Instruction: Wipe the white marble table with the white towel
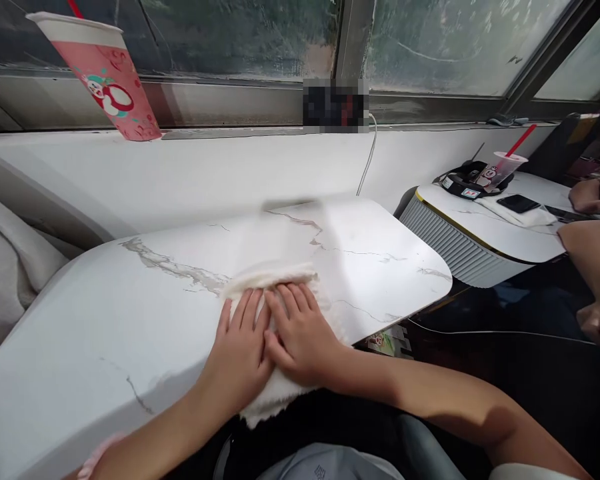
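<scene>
A white cloth [273,400] lies bunched near the front edge of a white marble-patterned table [95,313], part of it hanging toward my lap. My left hand [244,347] rests palm down on it, fingers stretched forward and slightly apart. Beside it, touching at the thumb side, my right hand [303,333] presses on the same cloth with its fingers extended and a little bent. A raised fold of the cloth shows just ahead of the fingertips.
A pink paper cup [113,80] stands on the window ledge at upper left. On the neighbouring table [485,230] are a plastic cup [500,172] with a red straw, a black phone [519,203] and another person's arm [593,260]. A grey chair [5,267] borders the left.
</scene>
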`<state>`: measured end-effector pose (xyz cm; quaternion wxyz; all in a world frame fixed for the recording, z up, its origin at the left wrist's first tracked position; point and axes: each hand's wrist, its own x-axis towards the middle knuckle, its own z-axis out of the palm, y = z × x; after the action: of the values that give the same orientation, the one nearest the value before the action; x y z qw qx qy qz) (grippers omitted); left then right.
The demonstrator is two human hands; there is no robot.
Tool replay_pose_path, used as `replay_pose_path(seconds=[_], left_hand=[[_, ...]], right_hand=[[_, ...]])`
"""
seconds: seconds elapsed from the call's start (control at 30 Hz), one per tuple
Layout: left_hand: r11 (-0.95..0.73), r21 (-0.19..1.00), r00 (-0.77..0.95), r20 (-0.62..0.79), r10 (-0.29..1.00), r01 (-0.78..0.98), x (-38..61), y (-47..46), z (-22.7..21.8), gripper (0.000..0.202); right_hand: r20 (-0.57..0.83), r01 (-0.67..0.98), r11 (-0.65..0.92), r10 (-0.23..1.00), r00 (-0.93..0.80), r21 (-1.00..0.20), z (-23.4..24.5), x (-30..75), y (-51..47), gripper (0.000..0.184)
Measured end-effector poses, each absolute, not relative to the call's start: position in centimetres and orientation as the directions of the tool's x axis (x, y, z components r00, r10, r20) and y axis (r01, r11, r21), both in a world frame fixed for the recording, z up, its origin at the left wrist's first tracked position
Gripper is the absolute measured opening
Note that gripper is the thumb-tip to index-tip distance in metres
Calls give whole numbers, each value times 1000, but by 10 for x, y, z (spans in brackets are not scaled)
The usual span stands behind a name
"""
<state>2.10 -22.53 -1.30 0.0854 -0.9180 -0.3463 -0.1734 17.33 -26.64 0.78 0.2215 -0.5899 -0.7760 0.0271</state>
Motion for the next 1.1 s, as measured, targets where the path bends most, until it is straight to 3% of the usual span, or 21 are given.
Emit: replay_pose_path(seconds=[0.37,0.6,0.7,0.8,0.97,1.1], left_hand=[[-694,-123,692,303,655,710,-41,-221,-4,58],[-598,-12,596,-74,800,801,-48,-156,15,60],[-551,30,550,-137,824,834,-39,-114,21,60],[-491,102,500,-109,859,865,-30,-73,21,58],[-457,246,455,67,888,855,-32,-24,16,55],[-487,269,469,131,873,831,-54,9,13,54]], right_hand=[[343,825,436,884,-317,-361,11,131,-244,58],[361,821,427,885,-294,-378,7,109,-183,49],[382,832,380,896,-224,-404,4,103,-144,41],[389,833,337,907,-162,-438,2,100,-102,37],[365,838,279,925,-104,-468,1,92,-46,40],[351,845,283,928,-122,-455,1,75,-13,44]])
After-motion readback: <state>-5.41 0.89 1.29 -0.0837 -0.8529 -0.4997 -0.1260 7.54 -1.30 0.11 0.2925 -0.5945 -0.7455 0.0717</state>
